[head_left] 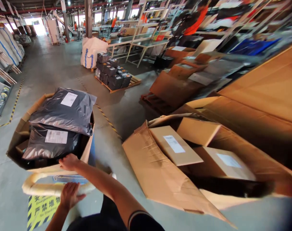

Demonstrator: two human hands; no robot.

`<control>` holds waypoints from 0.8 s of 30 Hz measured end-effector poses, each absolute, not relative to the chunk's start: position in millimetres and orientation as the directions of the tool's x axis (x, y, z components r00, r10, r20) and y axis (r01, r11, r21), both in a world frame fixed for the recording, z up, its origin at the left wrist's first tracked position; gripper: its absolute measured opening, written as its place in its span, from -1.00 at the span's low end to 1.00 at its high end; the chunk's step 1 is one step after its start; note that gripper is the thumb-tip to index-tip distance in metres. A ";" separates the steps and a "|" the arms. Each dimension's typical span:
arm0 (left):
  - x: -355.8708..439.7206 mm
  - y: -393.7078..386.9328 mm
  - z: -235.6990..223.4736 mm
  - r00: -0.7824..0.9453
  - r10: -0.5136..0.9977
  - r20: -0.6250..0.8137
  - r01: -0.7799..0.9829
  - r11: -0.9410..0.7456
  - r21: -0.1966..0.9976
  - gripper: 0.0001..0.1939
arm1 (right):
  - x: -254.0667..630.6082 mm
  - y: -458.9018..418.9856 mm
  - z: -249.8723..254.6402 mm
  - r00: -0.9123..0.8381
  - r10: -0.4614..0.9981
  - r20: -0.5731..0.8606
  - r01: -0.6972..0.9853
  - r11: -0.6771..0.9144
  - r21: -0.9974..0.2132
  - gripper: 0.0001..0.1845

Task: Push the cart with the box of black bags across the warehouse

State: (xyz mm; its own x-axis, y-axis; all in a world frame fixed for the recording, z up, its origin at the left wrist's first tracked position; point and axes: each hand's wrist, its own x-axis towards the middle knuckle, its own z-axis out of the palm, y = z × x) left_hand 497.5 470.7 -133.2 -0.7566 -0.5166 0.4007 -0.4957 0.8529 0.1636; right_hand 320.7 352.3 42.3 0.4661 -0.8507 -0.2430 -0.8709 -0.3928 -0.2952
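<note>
My left hand [70, 194] lies over the padded handle [40, 189] of a cart, fingers curled on it and thumb out to the side. Just above, my right hand [69, 162] is closed on the near rim of an open cardboard box [85, 154] that stands on the cart. Inside that box are two dark plastic mailer bags, an upper one [66, 110] resting partly on a lower one [52, 141]; both carry white labels. Part of the blue cart bed [70, 179] shows under the box.
At the right stands a large open carton [157, 163] with several labelled boxes inside. Farther ahead, dark packages [109, 72] sit on a pallet [112, 89] beside a white bulk bag [91, 53]. A yellow floor sign [43, 208] lies beneath the handle. Workers in orange are in the background.
</note>
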 end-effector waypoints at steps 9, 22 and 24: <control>335.4 454.7 -110.1 -0.622 -0.589 0.516 -0.627 0.769 0.122 -0.78 | 178.5 346.2 48.5 0.470 -0.855 -0.219 -0.858 -0.383 -0.342 -0.73; 123.1 371.7 -94.7 -0.613 -0.738 0.283 -0.743 0.660 0.112 -0.81 | 2.5 241.4 48.9 0.463 -0.852 -0.247 -0.866 -0.374 -0.333 -0.55; 85.4 356.6 -96.3 -0.575 -0.792 0.207 -0.782 0.606 0.147 -0.79 | -28.0 220.5 40.8 0.527 -0.824 -0.207 -0.833 -0.452 -0.320 -0.54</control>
